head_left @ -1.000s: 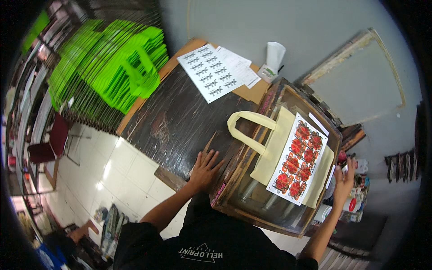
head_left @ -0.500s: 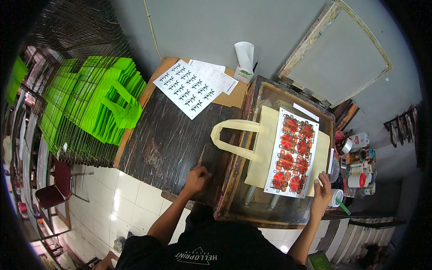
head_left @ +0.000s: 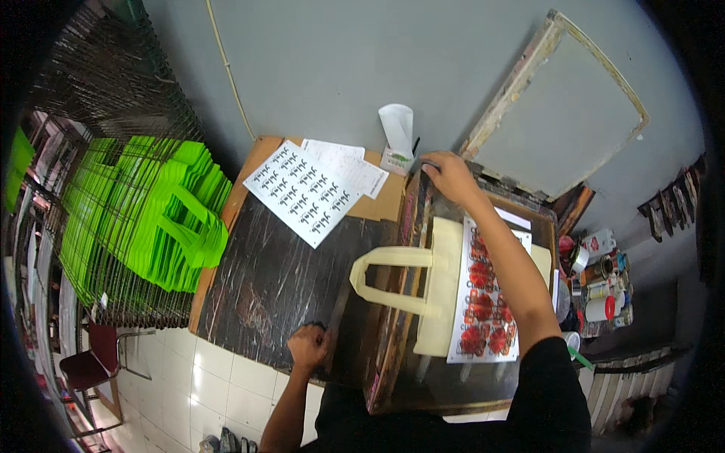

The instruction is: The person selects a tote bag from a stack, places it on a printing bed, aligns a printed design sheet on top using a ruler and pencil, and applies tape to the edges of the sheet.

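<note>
Two hands: both on the printing frame, one at each end.
Left hand (head_left: 308, 346): curled tight on the near edge of the dark desk (head_left: 272, 279), by the near left corner of the screen frame (head_left: 393, 355). Fingers look clenched; can't tell if they grip the frame or just the desk edge.
Right hand (head_left: 447, 172): reaches far out, fingers closed over the far left corner of the frame, next to the white paper cup (head_left: 397, 128).
Bag: cream tote bag (head_left: 442, 291) lies flat under the see-through screen, handle (head_left: 389, 279) sticking out to the left over the desk.
Print: white sheet w/ red flower pictures (head_left: 483, 302) sits on top of the bag, under the right forearm.
Step (my guess): frame is held at both ends, so it's being set down or lifted over the bag. Can't tell which way.
Next move needs: both hands move together so the frame stays level & the bag doesn't slide; the handle must stay flat.
Other stuff: paper sheets w/ rows of small black marks (head_left: 302, 192) at the far side of the desk; stack of bright green bags (head_left: 151, 219) on wire racks to the left; tins & bottles (head_left: 600, 283) on the right; big spare screen frame (head_left: 559, 113) leaning on the grey wall.
</note>
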The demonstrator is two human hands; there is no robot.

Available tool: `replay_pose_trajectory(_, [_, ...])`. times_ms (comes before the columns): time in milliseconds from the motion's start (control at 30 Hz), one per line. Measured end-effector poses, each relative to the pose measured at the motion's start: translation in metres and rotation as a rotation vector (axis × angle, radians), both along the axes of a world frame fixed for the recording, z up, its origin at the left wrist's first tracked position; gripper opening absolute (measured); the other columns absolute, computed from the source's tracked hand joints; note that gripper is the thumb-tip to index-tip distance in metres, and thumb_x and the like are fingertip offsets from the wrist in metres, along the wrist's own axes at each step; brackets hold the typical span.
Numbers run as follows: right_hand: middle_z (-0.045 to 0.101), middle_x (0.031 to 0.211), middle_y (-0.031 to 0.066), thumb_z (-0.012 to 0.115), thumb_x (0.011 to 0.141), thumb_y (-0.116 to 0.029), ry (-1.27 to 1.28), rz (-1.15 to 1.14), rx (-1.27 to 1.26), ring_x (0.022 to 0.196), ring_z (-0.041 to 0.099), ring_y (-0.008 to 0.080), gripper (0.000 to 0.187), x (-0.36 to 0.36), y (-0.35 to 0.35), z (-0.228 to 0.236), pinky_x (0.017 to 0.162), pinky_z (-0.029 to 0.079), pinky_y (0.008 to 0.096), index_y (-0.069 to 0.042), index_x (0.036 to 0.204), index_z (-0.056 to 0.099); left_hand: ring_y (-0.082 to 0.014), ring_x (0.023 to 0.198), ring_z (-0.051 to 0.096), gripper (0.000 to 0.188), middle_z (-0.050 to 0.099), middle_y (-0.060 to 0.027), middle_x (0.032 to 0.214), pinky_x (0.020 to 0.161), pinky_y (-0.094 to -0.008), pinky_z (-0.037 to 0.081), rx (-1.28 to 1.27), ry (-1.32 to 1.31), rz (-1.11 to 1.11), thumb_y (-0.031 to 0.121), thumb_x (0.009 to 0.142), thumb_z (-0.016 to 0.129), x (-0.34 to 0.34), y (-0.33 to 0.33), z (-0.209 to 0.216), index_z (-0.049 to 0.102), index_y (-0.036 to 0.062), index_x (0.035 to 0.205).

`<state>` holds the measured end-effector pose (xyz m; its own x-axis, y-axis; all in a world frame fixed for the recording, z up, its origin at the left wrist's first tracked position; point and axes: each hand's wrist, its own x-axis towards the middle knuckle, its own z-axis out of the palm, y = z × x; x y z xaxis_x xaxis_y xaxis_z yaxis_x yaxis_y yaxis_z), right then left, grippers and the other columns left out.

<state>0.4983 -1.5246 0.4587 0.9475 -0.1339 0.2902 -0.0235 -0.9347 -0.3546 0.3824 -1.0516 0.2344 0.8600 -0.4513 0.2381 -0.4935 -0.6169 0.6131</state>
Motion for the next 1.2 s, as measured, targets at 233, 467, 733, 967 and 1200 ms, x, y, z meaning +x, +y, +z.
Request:
replay_pose_trajectory(233, [0.062,0.136,0.0245,0.050,0.092,-0.015,0.587,-0.155,-0.173,0.129,0.057,0.0412,0.046,0.116,-0.079,-0.069,0.111,0.044,0.0462,-0.001,0.134,0.063,-0.0313,0.059,0.062,0.024,0.063,-0.0088,0.067,0.055,-0.0432,0.048,-0.030,0.023,-0.014,0.026,0.081,0.077,0.000,0.000,0.005,0.065,0.0096,0.067])
replay_pose_trajectory(467, [0.058,0.141,0.0278,0.052,0.094,-0.018,0.585,-0.207,-0.113,0.132,0.055,0.0417,0.056,0.124,-0.075,-0.080,0.113,0.042,0.0458,-0.008,0.148,0.053,-0.0309,0.057,0.061,0.024,0.061,-0.0092,0.065,0.053,-0.0412,0.046,0.001,0.093,-0.019,0.022,0.080,0.076,0.003,0.001,0.012,0.062,0.0083,0.066])
replay_pose_trajectory(733, [0.072,0.118,0.0181,0.061,0.094,-0.018,-0.061,-0.307,-0.249,0.104,0.069,0.0404,0.036,0.051,-0.025,0.011,0.094,0.055,0.0468,-0.012,0.129,0.067,-0.0317,0.055,0.059,0.027,0.060,-0.0092,0.064,0.051,-0.0425,0.045,-0.049,0.007,-0.046,0.023,0.082,0.076,0.004,0.000,0.013,0.061,0.0078,0.065])
replay_pose_trajectory(967, [0.071,0.103,0.0127,0.070,0.082,0.004,-0.683,-0.362,-0.049,0.096,0.067,0.0280,0.034,-0.155,0.050,0.090,0.086,0.054,0.0363,-0.004,0.115,0.071,-0.0306,0.058,0.061,0.035,0.059,-0.0081,0.063,0.054,-0.0429,0.046,0.015,0.023,-0.034,0.033,0.078,0.083,0.004,-0.002,0.014,0.060,0.0093,0.066])
replay_pose_trajectory(1200, [0.067,0.098,0.0078,0.061,0.105,-0.016,-0.857,-0.713,0.453,0.089,0.063,0.0145,0.020,-0.335,0.067,0.028,0.082,0.050,0.0296,0.000,0.118,0.062,-0.0124,0.068,0.056,0.019,0.063,0.0000,0.072,0.065,-0.0298,0.044,-0.055,0.624,-0.098,0.020,0.088,0.077,0.019,0.035,0.018,0.071,0.0050,0.080])
